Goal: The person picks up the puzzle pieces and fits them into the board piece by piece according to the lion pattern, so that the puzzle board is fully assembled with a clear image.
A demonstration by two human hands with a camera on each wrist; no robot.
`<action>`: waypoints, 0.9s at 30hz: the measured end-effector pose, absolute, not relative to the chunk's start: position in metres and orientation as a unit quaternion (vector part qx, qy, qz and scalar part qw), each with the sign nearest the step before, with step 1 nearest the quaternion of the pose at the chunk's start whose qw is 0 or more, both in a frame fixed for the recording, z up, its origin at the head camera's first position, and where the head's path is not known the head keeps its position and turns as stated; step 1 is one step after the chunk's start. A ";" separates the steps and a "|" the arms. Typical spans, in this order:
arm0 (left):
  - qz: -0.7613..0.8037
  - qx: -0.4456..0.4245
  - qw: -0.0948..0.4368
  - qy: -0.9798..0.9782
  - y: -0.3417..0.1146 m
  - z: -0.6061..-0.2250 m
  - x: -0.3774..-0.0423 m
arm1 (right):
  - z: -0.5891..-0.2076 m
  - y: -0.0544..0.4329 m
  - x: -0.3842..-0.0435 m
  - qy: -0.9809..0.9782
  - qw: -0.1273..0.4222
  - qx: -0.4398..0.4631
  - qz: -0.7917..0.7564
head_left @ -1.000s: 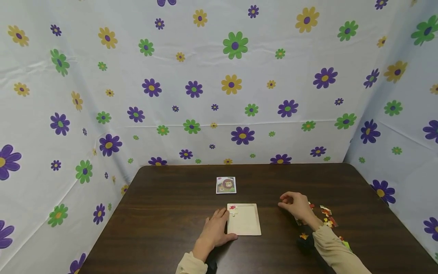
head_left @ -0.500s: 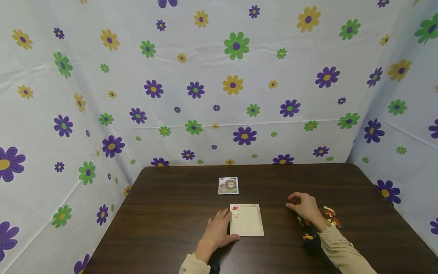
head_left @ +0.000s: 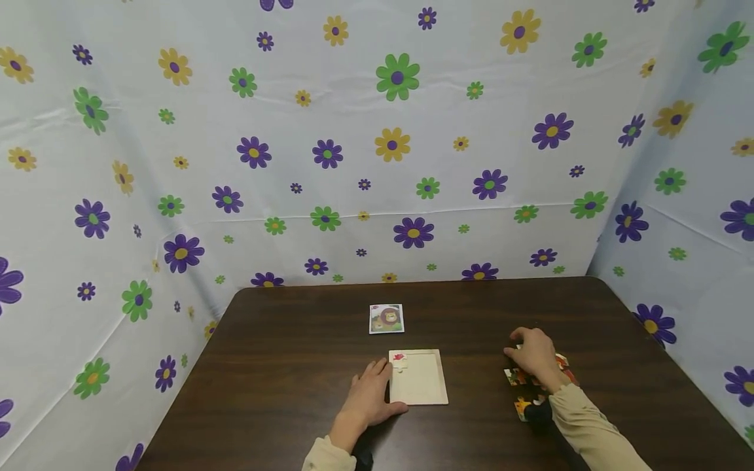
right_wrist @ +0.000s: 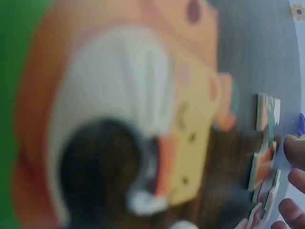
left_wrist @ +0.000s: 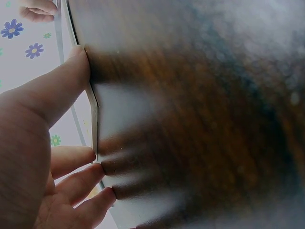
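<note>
My left hand [head_left: 366, 400] rests along the left edge of a square wooden puzzle board [head_left: 421, 381], its fingers at the upper left and its thumb by the lower left corner. A puzzle piece with a pink flower [head_left: 399, 361] lies in the board's upper left corner. My right hand [head_left: 535, 353] is over loose puzzle pieces [head_left: 516, 377] at the right, fingers loosely bent. In the right wrist view, its fingers [right_wrist: 296, 179] are close to several pieces [right_wrist: 262, 169], and I see nothing held between them. A large blurred piece [right_wrist: 190, 129] fills the foreground.
A small picture card with a lion [head_left: 387, 318] lies beyond the board on the dark wooden table [head_left: 283, 366]. A yellow piece [head_left: 521, 409] lies by the right wrist. Flowered cloth [head_left: 330, 131] hangs behind and at both sides.
My right hand has moved rightward, away from the board and over the loose pieces. My left hand stays at the board's left edge. The head view shifts slightly.
</note>
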State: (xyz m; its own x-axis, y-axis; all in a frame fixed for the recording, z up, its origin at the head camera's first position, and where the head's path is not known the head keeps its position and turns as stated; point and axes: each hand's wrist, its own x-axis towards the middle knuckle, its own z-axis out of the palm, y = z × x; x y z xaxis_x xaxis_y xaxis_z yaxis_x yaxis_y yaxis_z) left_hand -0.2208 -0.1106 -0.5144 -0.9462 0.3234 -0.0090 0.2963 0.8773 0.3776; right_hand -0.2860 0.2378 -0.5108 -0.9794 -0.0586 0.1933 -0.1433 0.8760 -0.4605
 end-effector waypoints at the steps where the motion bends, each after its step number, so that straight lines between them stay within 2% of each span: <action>1: 0.191 0.160 0.036 0.968 -0.111 -0.514 -0.220 | -0.510 0.239 -0.286 -0.965 0.088 0.046 0.241; 5: 0.200 0.163 0.034 0.966 -0.111 -0.513 -0.220 | -0.506 0.243 -0.284 -0.970 0.073 0.028 0.228; 14: 0.205 0.162 0.037 0.965 -0.112 -0.513 -0.218 | -0.494 0.252 -0.283 -0.977 -0.015 -0.024 0.212; 27: 0.205 0.162 0.038 0.965 -0.112 -0.514 -0.219 | -0.492 0.253 -0.281 -0.966 -0.022 -0.071 0.247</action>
State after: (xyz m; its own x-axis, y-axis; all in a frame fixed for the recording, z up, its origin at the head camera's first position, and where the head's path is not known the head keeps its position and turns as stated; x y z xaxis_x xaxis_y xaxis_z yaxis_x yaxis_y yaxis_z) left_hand -0.2194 -0.1118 -0.5142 -0.9449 0.3272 -0.0075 0.2960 0.8641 0.4072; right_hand -0.2810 0.2528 -0.4915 -0.9890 0.1258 -0.0777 0.1476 0.8684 -0.4734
